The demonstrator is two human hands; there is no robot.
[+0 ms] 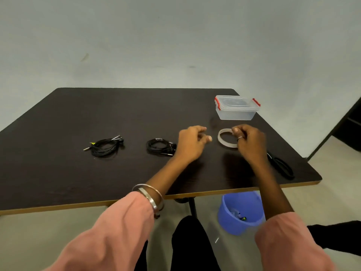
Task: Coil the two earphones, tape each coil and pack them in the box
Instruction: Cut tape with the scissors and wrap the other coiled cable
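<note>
Right hand (pixel 249 140) pinches tape roll (pixel 224 141).

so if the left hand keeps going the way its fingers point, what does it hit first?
Probably the tape roll. The left hand points its fingers right, toward the roll, which the right hand grips at its far side. Only bare table lies between them, though height is hard to judge.

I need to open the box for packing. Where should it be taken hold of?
Judging by its shape, grip the clear box by the red clips on its short ends, coming from above; the lid looks clipped shut, and the sides stand free on the table.
</note>
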